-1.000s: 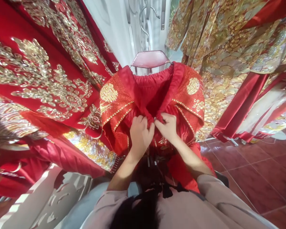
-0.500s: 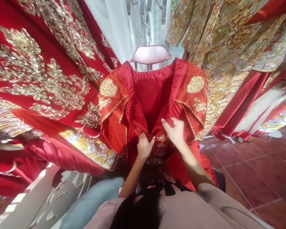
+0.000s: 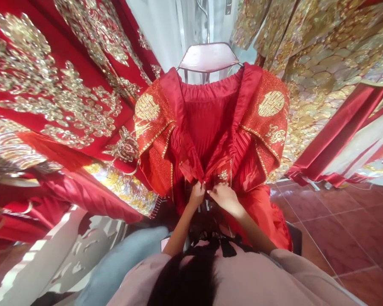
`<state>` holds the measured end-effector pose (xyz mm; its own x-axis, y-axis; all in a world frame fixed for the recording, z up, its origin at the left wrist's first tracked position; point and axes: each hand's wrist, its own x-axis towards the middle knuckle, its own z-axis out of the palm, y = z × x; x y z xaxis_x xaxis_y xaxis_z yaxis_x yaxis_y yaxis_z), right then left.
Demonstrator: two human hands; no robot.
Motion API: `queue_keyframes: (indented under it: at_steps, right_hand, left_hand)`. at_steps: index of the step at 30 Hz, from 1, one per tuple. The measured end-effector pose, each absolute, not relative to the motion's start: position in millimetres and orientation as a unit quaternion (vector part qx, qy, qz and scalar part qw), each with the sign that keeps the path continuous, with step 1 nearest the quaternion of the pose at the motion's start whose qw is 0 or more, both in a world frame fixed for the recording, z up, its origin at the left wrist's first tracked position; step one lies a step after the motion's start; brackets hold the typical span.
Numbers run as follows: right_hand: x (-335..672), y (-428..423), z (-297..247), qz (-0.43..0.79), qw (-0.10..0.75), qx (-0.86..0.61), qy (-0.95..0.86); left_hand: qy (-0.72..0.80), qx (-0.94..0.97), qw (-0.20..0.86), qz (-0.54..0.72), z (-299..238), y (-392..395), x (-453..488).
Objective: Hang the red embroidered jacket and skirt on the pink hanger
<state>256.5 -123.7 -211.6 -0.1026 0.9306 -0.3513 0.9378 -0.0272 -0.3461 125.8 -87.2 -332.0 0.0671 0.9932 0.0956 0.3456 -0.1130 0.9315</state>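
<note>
A red dress (image 3: 207,123) with gold round emblems on its glittery shoulder panels hangs in front of me from a pale hanger (image 3: 210,57). Its neckline gapes, showing the pleated red lining. At the bottom of that opening my left hand (image 3: 197,194) pinches the dress front where the two edges meet. Close beside it, my right hand (image 3: 226,199) has its fingers bent on the front edge, below a small gold ornament (image 3: 222,175). Whether the right fingers grip the cloth is hard to make out.
Red and gold beaded garments (image 3: 51,93) crowd the left side. Gold sequined cloth (image 3: 332,55) hangs at the right, with red fabric (image 3: 341,131) under it. A white carved panel (image 3: 38,255) stands at lower left, and red floor tiles (image 3: 347,229) lie at right.
My right hand has moved down from the right neckline edge to beside my left hand. My left hand stays at the bottom of the opening. The view has shifted slightly.
</note>
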Motion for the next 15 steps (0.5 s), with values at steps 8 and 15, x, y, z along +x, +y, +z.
queue_keyframes:
  at_steps: [8,15]
  right_hand:
    - [236,-97,-252,-0.401,-0.262,0.633,0.608]
    - [229,-101,-264,-0.641,-0.306,0.512,0.483]
  left_hand:
    - [0.482,0.630,0.452,0.409,-339,-89,114]
    - [0.487,0.620,0.454,0.415,-343,-101,110]
